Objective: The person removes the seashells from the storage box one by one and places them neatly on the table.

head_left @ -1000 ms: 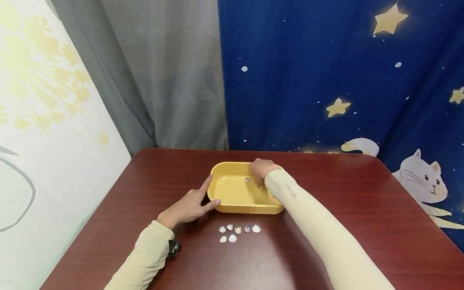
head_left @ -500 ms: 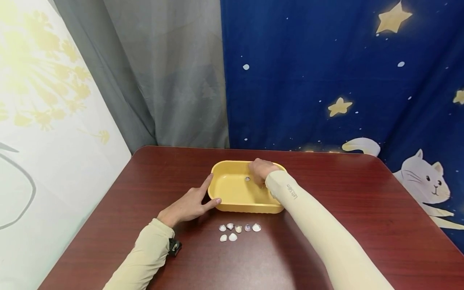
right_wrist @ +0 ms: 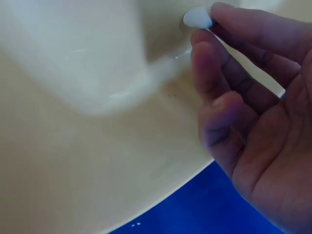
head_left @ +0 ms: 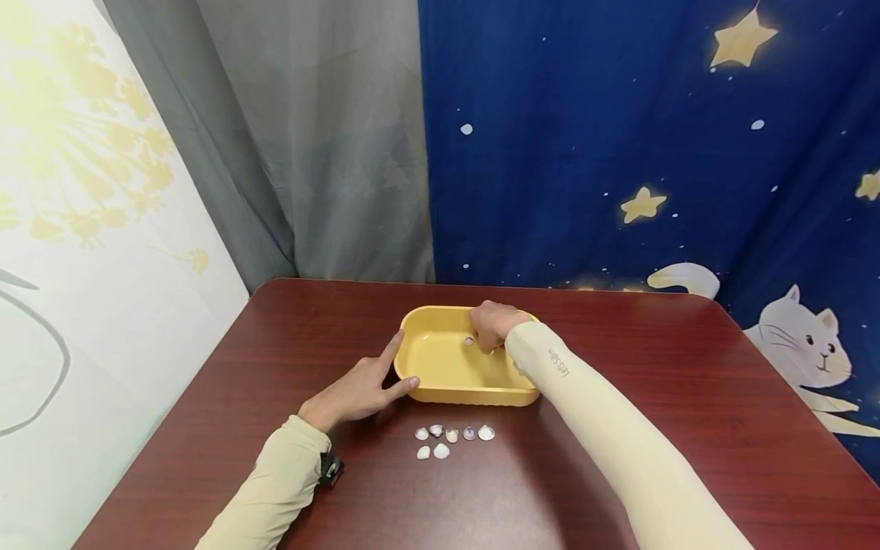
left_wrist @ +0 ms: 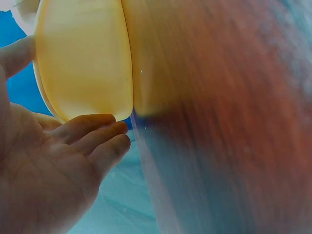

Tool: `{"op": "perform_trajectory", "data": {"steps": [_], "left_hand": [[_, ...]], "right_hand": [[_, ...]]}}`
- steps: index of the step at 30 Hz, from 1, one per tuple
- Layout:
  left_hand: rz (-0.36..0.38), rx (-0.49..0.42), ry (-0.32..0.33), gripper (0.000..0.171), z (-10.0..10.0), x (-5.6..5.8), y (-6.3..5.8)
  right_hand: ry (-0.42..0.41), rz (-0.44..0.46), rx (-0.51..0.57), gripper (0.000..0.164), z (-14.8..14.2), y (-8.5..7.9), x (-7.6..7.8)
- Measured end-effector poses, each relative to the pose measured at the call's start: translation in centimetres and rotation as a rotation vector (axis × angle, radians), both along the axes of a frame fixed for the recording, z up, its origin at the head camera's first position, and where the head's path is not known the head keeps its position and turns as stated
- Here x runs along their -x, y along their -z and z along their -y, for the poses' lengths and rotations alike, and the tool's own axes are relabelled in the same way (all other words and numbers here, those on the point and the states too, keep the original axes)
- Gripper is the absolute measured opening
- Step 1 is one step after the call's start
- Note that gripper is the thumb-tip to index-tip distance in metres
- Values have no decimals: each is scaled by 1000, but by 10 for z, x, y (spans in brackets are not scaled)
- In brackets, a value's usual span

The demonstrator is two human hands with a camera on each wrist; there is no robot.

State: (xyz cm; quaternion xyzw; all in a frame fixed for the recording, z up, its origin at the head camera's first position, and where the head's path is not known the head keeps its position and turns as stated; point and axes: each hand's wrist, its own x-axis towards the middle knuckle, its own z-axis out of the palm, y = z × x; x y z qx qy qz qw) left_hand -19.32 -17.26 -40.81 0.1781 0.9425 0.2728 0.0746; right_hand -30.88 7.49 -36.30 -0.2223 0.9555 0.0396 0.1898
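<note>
A yellow plastic tray (head_left: 440, 395) sits on the table. My left hand (head_left: 357, 389) rests against its left end, thumb and forefinger spread along the rim; the left wrist view shows the other fingers (left_wrist: 105, 146) extended beside the tray's wall. Inside the tray, my right hand (head_left: 493, 325) reaches down with its knuckles up. At its thumb and forefinger tips, the right wrist view shows a small white seashell (right_wrist: 197, 18) pinched. Another seashell (head_left: 469, 341) lies on the tray floor, just left of the right hand.
On the dark red wooden table (head_left: 330, 313), several seashells (head_left: 451, 435) lie in two short rows in front of the tray. A grey curtain (head_left: 344, 153) and a blue starry curtain (head_left: 550, 153) hang behind the table. A white patterned surface (head_left: 82, 305) borders it on the left.
Inside the tray, the right hand has shifted slightly left, closer to the shell on the floor. The left hand, the tray and the rows of shells have stayed in place.
</note>
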Motion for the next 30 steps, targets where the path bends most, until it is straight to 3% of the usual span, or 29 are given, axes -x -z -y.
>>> {"op": "perform_trajectory", "data": {"steps": [3, 7, 10, 15, 23, 30], "left_hand": [[5, 1, -5, 97, 0, 0, 0], [15, 1, -7, 97, -1, 1, 0], [24, 1, -13, 97, -1, 1, 0], [21, -1, -24, 97, -1, 1, 0], [13, 7, -15, 96, 0, 1, 0], [8, 7, -13, 97, -1, 0, 1]], "right_hand": [[0, 31, 58, 40, -3, -4, -1], [-34, 69, 132, 26, -7, -11, -5], [-77, 75, 186, 14, -10, -18, -10], [-135, 61, 262, 12, -11, -31, -20], [-272, -82, 353, 13, -15, -35, -35], [-307, -124, 463, 14, -19, -36, -54]]}}
